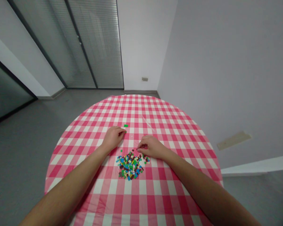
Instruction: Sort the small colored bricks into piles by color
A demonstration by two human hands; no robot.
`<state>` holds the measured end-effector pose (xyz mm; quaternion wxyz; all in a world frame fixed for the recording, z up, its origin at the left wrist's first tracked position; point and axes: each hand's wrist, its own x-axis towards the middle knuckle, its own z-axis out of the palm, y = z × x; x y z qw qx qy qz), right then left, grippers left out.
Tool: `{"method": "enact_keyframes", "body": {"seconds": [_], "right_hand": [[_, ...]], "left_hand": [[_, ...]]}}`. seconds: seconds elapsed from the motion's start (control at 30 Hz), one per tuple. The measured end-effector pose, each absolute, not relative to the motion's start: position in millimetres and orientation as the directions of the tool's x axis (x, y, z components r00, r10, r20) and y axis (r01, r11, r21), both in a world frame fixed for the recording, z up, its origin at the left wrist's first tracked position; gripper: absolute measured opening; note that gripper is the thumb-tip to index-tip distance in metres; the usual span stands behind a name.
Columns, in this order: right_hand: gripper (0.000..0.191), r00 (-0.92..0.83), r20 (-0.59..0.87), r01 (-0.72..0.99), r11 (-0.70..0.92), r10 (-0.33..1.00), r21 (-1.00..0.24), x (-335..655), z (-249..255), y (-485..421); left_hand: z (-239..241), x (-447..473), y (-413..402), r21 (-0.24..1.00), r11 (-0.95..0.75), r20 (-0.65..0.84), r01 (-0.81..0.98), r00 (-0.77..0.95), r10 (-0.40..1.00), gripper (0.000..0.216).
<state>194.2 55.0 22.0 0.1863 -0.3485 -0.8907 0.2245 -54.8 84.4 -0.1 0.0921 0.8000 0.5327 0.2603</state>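
Observation:
A heap of small building bricks (130, 165) in blue, green, dark brown, tan and white lies on the checked tablecloth. Up and to the left of the heap, my left hand (113, 137) is closed in a pinch, with a small green brick (125, 132) at its fingertips. Just beyond those fingers lies a flat green plate (125, 125). My right hand (151, 147) hovers at the heap's upper right edge, thumb and fingers pinched together. A tiny dark piece shows at its fingertips, too small to name for certain.
The round table wears a red and white checked cloth (179, 125). A loose green brick (121, 151) sits at the heap's upper left. Grey floor (19, 157) surrounds the table, with a white wall (226, 78) on the right and glass partitions (96, 47) behind.

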Motion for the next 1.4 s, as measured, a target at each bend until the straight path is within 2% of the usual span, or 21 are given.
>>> {"method": "enact_keyframes", "body": {"seconds": [0.13, 0.3, 0.47, 0.57, 0.7, 1.07, 1.4], "right_hand": [[0.009, -0.631, 0.188, 0.567, 0.613, 0.752, -0.550, 192.2, 19.4, 54.7], [0.014, -0.472, 0.241, 0.630, 0.516, 0.848, -0.580, 197.9, 14.4, 63.2], [0.016, -0.326, 0.231, 0.787, 0.398, 0.917, -0.471, 213.6, 7.8, 82.6], [0.018, -0.294, 0.217, 0.820, 0.362, 0.931, -0.443, 220.0, 4.3, 90.4], [0.020, -0.274, 0.231, 0.813, 0.354, 0.933, -0.462, 221.6, 2.5, 91.5], [0.024, -0.362, 0.254, 0.777, 0.441, 0.897, -0.449, 219.1, 8.7, 84.4], [0.024, -0.375, 0.233, 0.807, 0.439, 0.897, -0.394, 218.9, 8.6, 86.6]], "left_hand": [[1.6, -54.6, 82.8, 0.393, -0.399, 0.333, 0.828, 0.276, 0.901, 0.024], [2.0, -55.1, 80.6, 0.389, -0.390, 0.337, 0.834, 0.266, 0.903, 0.024], [5.8, -55.5, 76.1, 0.368, -0.373, 0.336, 0.852, 0.252, 0.907, 0.023], [8.9, -54.6, 72.8, 0.306, -0.413, 0.326, 0.857, 0.314, 0.892, 0.023], [9.1, -54.0, 71.5, 0.237, -0.462, 0.299, 0.855, 0.388, 0.872, 0.028], [8.2, -54.7, 74.7, 0.219, -0.446, 0.295, 0.868, 0.377, 0.878, 0.028], [4.4, -54.9, 76.1, 0.219, -0.437, 0.304, 0.872, 0.365, 0.880, 0.029]]}}
